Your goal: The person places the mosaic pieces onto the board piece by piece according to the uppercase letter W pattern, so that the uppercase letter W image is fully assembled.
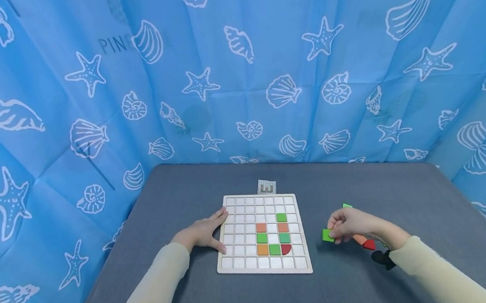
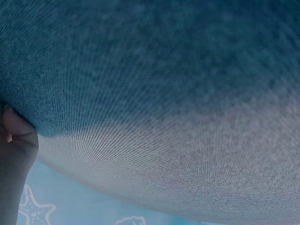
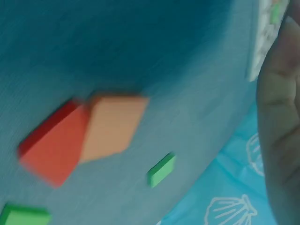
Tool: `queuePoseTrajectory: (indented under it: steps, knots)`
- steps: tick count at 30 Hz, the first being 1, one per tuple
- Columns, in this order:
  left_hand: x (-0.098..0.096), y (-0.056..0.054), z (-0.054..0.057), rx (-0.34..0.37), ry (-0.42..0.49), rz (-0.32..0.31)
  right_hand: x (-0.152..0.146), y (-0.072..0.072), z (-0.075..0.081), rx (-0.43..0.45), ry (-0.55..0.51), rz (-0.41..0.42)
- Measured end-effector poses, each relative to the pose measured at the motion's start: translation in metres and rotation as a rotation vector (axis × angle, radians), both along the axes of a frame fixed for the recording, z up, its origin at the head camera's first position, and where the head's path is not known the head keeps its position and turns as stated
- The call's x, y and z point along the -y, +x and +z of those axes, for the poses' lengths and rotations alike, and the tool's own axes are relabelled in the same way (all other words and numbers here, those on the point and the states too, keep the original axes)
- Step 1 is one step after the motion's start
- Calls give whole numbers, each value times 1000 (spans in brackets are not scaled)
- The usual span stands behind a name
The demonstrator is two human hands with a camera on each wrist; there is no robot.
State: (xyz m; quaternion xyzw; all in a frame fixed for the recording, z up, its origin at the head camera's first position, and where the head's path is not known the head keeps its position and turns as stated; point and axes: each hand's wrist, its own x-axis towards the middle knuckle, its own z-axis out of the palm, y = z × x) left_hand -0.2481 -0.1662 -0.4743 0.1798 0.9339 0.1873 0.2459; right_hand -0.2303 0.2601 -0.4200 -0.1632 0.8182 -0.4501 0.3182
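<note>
A white board with a square grid (image 1: 241, 254) lies on the table. Its right half carries several coloured tiles, among them an orange tile (image 1: 262, 250), a dark red rounded tile (image 1: 286, 249) and a green tile (image 1: 281, 217). My left hand (image 1: 202, 231) rests against the board's left edge, thumb and fingers spread. To the right of the board, my right hand (image 1: 353, 223) pinches a bright green block (image 1: 326, 235) just over the table. That block is out of sight in the right wrist view, where part of the hand (image 3: 281, 108) shows.
Beneath the right forearm lie loose pieces: a red block (image 3: 55, 145), an orange block (image 3: 113, 126), green blocks (image 3: 161, 169) and something black (image 1: 382, 258). Behind the board sits a small card (image 1: 266, 186) with a grid pattern. A blue shell-print curtain (image 1: 238, 90) surrounds the grey table (image 1: 186, 189).
</note>
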Motion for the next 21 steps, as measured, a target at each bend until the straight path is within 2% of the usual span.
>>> queuePoseTrajectory:
  steps: [3, 7, 13, 15, 21]
  knots:
    - [-1, 0, 0, -1, -2, 2, 7, 0, 2, 34, -30, -106]
    - [0, 0, -1, -10, -8, -3, 16, 3, 3, 56, -81, -209]
    - [1, 0, -2, -10, -5, -4, 36, 7, 3, 76, -97, -390]
    - [1, 0, -2, -10, -5, -5, 42, 8, 3, 79, -106, -428]
    - [1, 0, -1, -12, -5, -6, 57, 8, 0, 108, -166, -456]
